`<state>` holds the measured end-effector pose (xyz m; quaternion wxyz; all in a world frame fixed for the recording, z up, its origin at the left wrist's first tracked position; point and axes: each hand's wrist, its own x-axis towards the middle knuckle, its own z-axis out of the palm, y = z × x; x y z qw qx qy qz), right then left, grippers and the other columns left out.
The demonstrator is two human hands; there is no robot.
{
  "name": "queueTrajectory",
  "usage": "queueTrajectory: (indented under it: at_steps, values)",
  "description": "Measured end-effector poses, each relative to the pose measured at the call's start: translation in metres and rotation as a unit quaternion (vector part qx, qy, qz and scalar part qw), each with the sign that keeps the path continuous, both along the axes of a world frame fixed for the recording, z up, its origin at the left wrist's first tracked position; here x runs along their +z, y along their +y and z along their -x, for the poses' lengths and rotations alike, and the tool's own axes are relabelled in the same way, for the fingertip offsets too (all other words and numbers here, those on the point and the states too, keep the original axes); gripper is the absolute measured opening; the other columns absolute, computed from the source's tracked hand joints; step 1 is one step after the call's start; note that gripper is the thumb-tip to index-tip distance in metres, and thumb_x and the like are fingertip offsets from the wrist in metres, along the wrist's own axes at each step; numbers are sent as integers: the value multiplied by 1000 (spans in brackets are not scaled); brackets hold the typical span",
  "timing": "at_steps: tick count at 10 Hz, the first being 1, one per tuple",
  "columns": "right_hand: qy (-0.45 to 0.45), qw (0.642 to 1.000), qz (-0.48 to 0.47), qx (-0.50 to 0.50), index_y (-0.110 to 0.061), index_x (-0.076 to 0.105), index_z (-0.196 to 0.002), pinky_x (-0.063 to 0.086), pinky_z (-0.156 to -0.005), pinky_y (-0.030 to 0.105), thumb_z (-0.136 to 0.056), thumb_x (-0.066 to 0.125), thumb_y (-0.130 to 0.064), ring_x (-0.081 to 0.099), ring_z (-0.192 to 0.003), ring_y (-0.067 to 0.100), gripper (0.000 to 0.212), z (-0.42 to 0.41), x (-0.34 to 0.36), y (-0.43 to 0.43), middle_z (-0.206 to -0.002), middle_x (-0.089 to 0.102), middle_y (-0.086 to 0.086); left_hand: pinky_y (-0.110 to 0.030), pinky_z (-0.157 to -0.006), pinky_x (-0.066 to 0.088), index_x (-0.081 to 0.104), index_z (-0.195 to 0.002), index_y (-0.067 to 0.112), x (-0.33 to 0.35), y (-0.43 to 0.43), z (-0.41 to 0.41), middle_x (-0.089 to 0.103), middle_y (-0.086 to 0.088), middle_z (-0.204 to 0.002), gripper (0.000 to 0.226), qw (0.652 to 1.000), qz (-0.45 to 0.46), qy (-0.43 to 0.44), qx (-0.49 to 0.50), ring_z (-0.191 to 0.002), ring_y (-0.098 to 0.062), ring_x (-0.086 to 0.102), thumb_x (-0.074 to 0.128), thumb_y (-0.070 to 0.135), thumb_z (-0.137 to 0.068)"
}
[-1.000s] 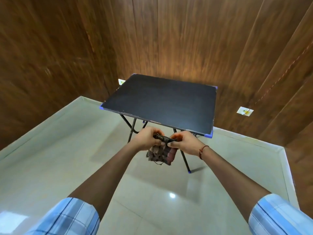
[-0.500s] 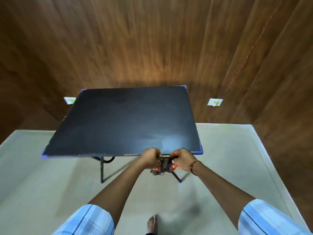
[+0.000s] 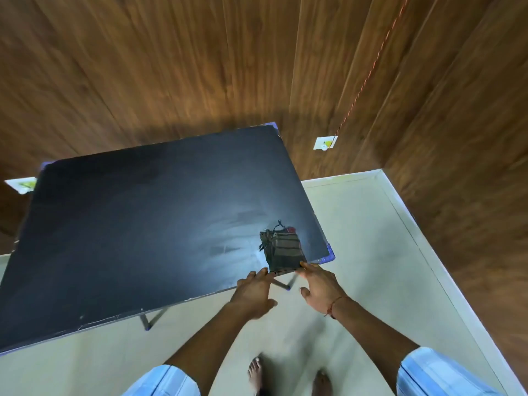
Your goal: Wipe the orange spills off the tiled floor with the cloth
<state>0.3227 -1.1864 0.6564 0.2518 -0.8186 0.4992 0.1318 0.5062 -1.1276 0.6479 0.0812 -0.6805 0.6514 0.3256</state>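
Fingers (image 3: pixel 308 266) of my left hand (image 3: pixel 254 292) and right hand (image 3: pixel 320 284) lie straight, tips at the near edge of the folded cloth (image 3: pixel 283 250), holding nothing. It rests flat on the table (image 3: pixel 143 224), near its right corner. Soft, light, floppy, I judge: pinch the folded edge so it stays bunched

a folded striped cloth (image 3: pixel 283 251) lies flat on the dark bench (image 3: pixel 128 230), close to its lower right corner, just right of the frame's centre. both hands reach in from below with fingers stretched out. the left hand (image 3: pixel 254 292) has its fingertips at the cloth's near left corner, and the right hand (image 3: pixel 321 285) touches the near right corner. pale tiled floor (image 3: pixel 371 252) fills the lower right. two bare feet (image 3: pixel 255 374) stand at the bottom edge. wood-panelled walls (image 3: pixel 200 67) fill the top of the frame.
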Motion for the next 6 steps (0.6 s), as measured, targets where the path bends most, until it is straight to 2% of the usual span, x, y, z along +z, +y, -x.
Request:
queueTrajectory:
  at_steps: [2, 3, 4, 5, 6]
  values:
    - [30, 1000, -4, 7, -21, 35, -146, 29, -115, 42, -95, 55, -29, 26, -146, 21, 55, -12, -8, -2, -159, 28, 1, -49, -108, 25, 24, -147, 19, -4, -13, 11, 18, -4, -158, 71, 1000, -10, -3, -10, -142, -31, 17, 58, 43, -90]
    - [39, 999, -6, 1, -19, 34, -148, 26, -116, 44, -96, 55, -29, 22, -148, 22, 57, -18, -9, -9, -161, 23, 1, -48, -106, 27, 27, -146, 20, -5, -20, 10, 23, -3, -155, 66, 1000, -2, 1, -5, -140, -30, 21, 57, 42, -91]
    - [38, 999, 0, -6, -20, 39, -144, 29, -115, 44, -96, 57, -30, 30, -145, 24, 53, -19, -4, -9, -159, 29, 2, -46, -103, 30, 31, -144, 20, -2, -22, 8, 31, -2, -150, 64, 1000, 3, 1, -8, -137, -29, 27, 58, 42, -91]
    - [7, 999, 3, -42, -20, 45, -140, 38, -111, 40, -94, 60, -31, 47, -133, 26, 50, -14, 0, 1, -148, 46, 3, -43, -100, 31, 36, -142, 22, 1, -14, 6, 41, -1, -145, 58, 999, 17, 29, 19, -133, -25, 33, 58, 40, -91]
    - [-25, 996, -4, -87, -18, 51, -135, 43, -107, 36, -93, 62, -32, 56, -124, 27, 46, -14, 6, 9, -139, 56, 4, -40, -101, 33, 44, -138, 21, 11, -9, 3, 47, -1, -142, 52, 994, 59, 61, 67, -130, -23, 40, 58, 39, -91]
